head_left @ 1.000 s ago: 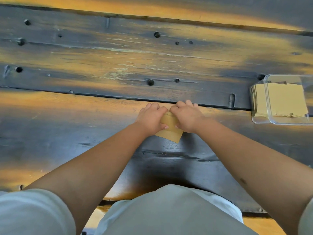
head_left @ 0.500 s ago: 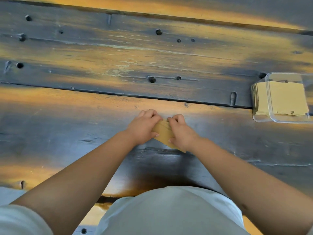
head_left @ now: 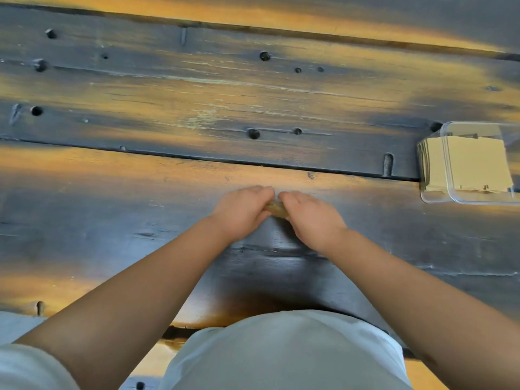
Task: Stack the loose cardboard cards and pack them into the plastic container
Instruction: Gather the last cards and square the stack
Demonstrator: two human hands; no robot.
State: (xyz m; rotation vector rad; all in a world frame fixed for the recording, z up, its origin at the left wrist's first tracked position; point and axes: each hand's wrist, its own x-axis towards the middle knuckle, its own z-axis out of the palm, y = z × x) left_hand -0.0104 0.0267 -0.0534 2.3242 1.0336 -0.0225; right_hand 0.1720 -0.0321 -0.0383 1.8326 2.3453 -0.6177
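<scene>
Left hand [head_left: 241, 212]: curled fingers clamped on the cards' left edge.
Cards [head_left: 276, 208]: thin tan cardboard, mostly hidden between both hands, on the worn plank table [head_left: 140, 192].
Right hand [head_left: 311, 218]: clamped likewise.
Container [head_left: 439, 197]: clear plastic, rounded corners (cards inside), far right.

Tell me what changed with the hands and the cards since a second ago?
Both hands closed in over the cardboard cards. A second ago a big corner of them stuck out toward the person; now only a small sliver shows between the left hand and the right hand. Both hands kept hold of them throughout. The plastic container, with cards already inside, stayed at the right on the wooden table.
</scene>
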